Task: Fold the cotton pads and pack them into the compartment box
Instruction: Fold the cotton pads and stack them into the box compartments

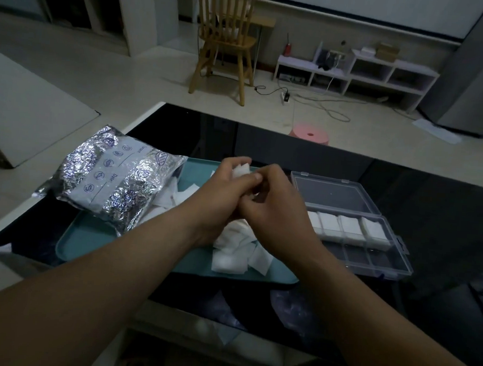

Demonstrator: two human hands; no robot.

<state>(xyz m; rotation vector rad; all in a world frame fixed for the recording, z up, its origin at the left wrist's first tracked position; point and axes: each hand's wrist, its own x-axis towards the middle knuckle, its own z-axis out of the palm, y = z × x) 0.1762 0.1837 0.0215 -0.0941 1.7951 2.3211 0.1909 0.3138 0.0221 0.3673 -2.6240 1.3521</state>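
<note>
The box [371,258] has its far row filled with folded pads [350,227] and its near row looks empty, while loose pads [238,256] lie heaped on the tray [90,238], so roughly half seems left. The left hand [231,185] and right hand [275,210] together pinch one pad [242,168] above the tray. The box lies just right, lid laid back, reachable; a foil bag [116,178] overhangs the tray's left edge.

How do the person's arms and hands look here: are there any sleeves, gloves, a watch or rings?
The left forearm and right forearm are bare to the frame's edge; no sleeve shows. The left hand and right hand wear no gloves. No watch, bracelet or ring is visible from this side.
</note>
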